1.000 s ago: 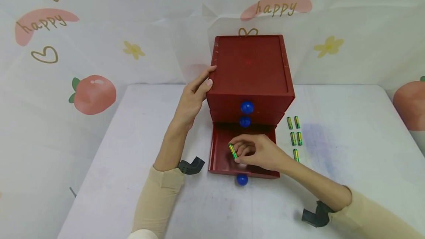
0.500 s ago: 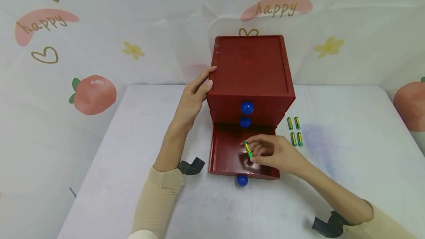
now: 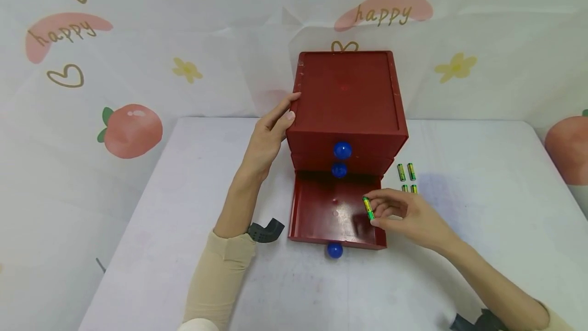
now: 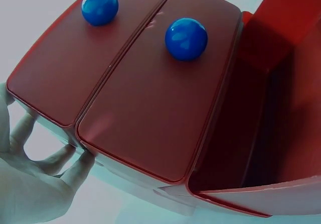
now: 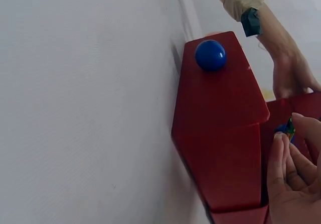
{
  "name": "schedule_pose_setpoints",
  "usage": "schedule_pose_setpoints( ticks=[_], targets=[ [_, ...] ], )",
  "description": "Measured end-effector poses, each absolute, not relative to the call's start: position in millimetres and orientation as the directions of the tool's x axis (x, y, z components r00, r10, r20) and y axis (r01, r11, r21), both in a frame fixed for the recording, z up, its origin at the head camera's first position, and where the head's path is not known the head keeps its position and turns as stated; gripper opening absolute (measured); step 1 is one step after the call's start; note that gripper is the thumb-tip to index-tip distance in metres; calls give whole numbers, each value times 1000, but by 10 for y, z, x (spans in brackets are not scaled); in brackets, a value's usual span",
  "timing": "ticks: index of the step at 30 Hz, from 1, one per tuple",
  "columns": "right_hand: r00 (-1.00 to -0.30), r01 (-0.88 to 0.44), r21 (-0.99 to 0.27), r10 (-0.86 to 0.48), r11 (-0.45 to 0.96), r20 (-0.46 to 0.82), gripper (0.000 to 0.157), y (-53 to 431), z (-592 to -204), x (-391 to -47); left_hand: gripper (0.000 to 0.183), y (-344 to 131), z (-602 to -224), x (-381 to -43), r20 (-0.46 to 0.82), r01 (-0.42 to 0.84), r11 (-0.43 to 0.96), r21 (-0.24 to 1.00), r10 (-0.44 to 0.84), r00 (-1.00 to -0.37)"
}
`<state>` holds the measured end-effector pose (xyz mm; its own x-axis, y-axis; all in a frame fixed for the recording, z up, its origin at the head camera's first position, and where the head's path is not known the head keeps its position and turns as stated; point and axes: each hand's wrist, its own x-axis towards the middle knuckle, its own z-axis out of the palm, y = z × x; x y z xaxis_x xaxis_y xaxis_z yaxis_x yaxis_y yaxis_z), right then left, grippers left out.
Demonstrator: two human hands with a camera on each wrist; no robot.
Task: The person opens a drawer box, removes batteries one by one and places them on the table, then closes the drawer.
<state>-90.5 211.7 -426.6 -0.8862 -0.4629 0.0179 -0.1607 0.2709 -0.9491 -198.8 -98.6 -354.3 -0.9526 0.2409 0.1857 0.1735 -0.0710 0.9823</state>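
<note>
A dark red cabinet [image 3: 344, 91] stands on the table, its lowest drawer [image 3: 317, 208] pulled out toward me. My left hand [image 3: 264, 139] rests on the cabinet's left side, with fingertips at the top edge; the left wrist view has its fingers [image 4: 80, 169] against the side wall. Over the drawer's right edge, my right hand [image 3: 409, 216] pinches a small green and yellow battery [image 3: 368, 208] between thumb and fingertips. In the right wrist view that battery [image 5: 290, 128] is partly hidden by the fingers.
Several like batteries [image 3: 411, 171] lie on the table right of the cabinet, the nearer ones partly covered by my right hand. Blue ball knobs [image 3: 342, 150] stick out from the drawer fronts. A printed cloth [image 3: 229, 29] hangs behind.
My right hand, holding the battery, has moved right from the middle of the drawer to its right edge. My left hand and the drawer have stayed put.
</note>
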Motion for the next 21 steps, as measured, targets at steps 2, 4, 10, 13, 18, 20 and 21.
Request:
schedule_pose_setpoints(
  ticks=[2,4,10,13,18,20,21],
  targets=[
    [-895,-149,-946,-445,288,6,41,2172,-4264,-884,40,-986,-3545,-1988,188,175,-74,982,240,-953],
    [-904,-145,-941,-428,306,1,41,2225,-4267,-864,41,-986,-3546,-1987,187,175,-73,982,241,-952],
    [-918,-144,-925,-396,351,-7,42,2379,-4287,-795,41,-974,-3536,-1971,183,173,-65,983,242,-953],
    [-925,-143,-924,-381,354,-2,41,2473,-4295,-749,41,-961,-3528,-1969,184,173,-65,983,249,-951],
    [-935,-139,-924,-354,357,4,42,2623,-4330,-690,40,-966,-3541,-1970,190,177,-75,981,244,-951],
    [-937,-138,-923,-348,359,5,43,2676,-4353,-678,40,-972,-3550,-1970,191,177,-78,981,240,-952],
    [-938,-139,-923,-346,359,7,43,2700,-4364,-674,40,-974,-3550,-1969,192,178,-77,981,239,-952]
  ],
)
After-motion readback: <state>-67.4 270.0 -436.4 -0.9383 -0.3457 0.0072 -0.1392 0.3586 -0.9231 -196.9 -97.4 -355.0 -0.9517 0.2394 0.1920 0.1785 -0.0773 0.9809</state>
